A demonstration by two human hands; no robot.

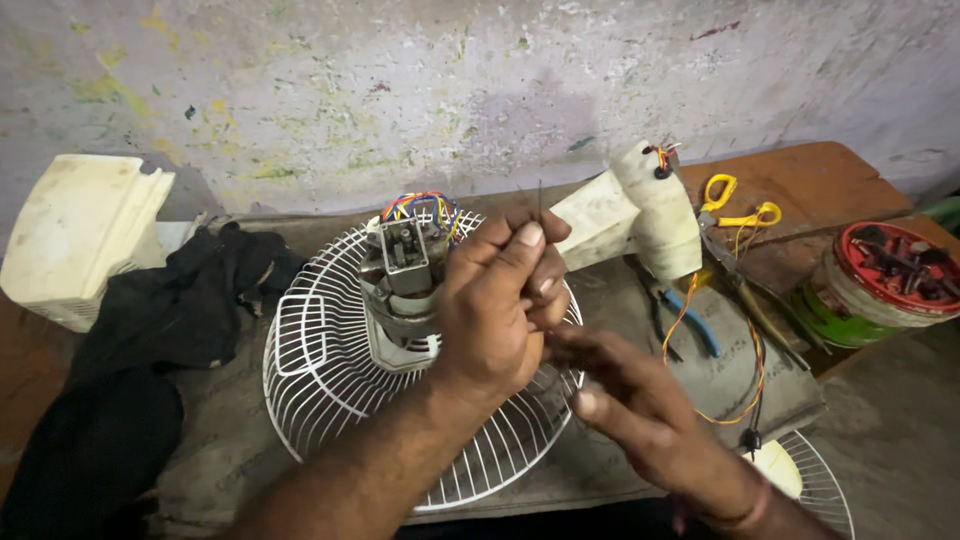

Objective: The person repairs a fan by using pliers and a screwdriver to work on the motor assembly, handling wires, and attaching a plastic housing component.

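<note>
Motor (400,280) on grille (320,380), pliers (690,320) right.

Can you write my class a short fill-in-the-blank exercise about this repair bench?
1. The fan motor sits on a white wire ____.
2. The left hand pinches thin ____ between its fingertips.
3. The scissors have ____ handles.
4. The tub at the right has a ____ top.

Missing words: grille; wires; yellow; red

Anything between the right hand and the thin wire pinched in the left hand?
Nothing visible. The left hand pinches the thin wire above the fan motor; the right hand sits just beside it, with open air between them.
</note>
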